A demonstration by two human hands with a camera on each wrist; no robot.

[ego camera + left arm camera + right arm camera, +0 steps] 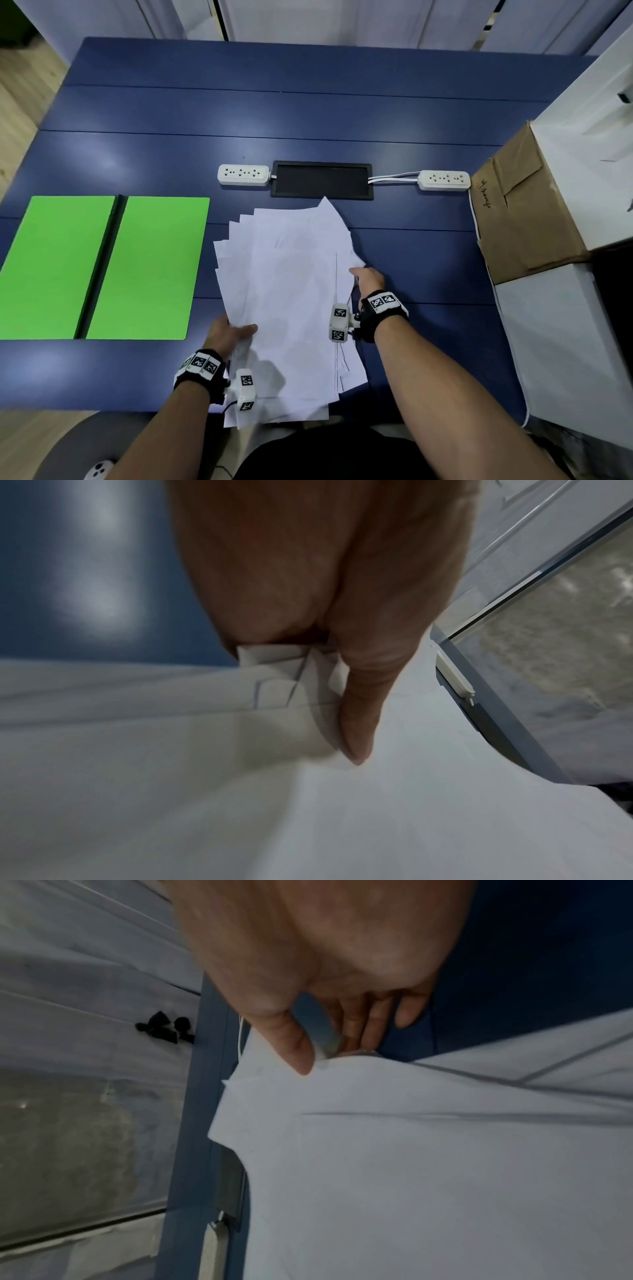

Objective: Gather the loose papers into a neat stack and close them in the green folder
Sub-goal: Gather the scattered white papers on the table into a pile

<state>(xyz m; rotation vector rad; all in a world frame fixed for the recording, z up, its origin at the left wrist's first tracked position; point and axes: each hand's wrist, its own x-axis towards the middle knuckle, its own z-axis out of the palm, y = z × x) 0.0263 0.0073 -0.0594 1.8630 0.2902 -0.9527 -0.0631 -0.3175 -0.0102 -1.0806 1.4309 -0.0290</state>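
A fanned pile of white papers (287, 301) lies in the middle of the blue table (308, 113), its near end hanging over the front edge. My left hand (229, 330) pinches the pile's left edge, thumb on top of the papers (308, 804), fingers under. At the pile's right edge my right hand (368, 277) pinches the sheets, thumb on the papers (411, 1150) and fingers below. The green folder (102, 267) lies open and flat at the left, holding nothing.
Two white power strips (244, 174) (444, 179) flank a black cable hatch (321, 179) behind the papers. A brown cardboard box (524, 209) and white boxes (561, 329) stand at the right edge. A grey chair (78, 445) sits at lower left.
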